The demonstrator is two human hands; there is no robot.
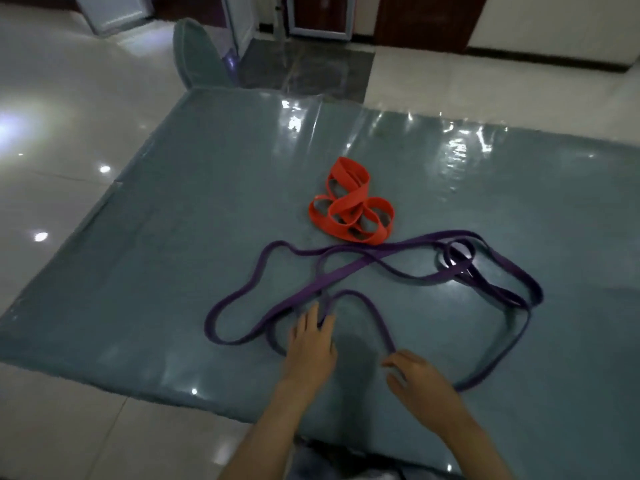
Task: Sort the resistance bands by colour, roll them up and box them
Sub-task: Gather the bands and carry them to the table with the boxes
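Long purple resistance bands [349,268] lie tangled in wide loops across the near half of a teal mat [173,237]. Beyond them, a red band [349,209] sits in a loose heap near the mat's middle. My left hand [311,344] lies flat with straight fingers on a purple loop, the fingertips pressing the strap. To its right, my right hand [415,379] has its fingers curled round the purple strap where a loop bends back. No box is in view.
The mat is covered with glossy plastic and lies on a shiny white tiled floor [52,168]. A teal cushion-like shape [197,53] stands at the mat's far left corner. Doors and furniture line the far wall.
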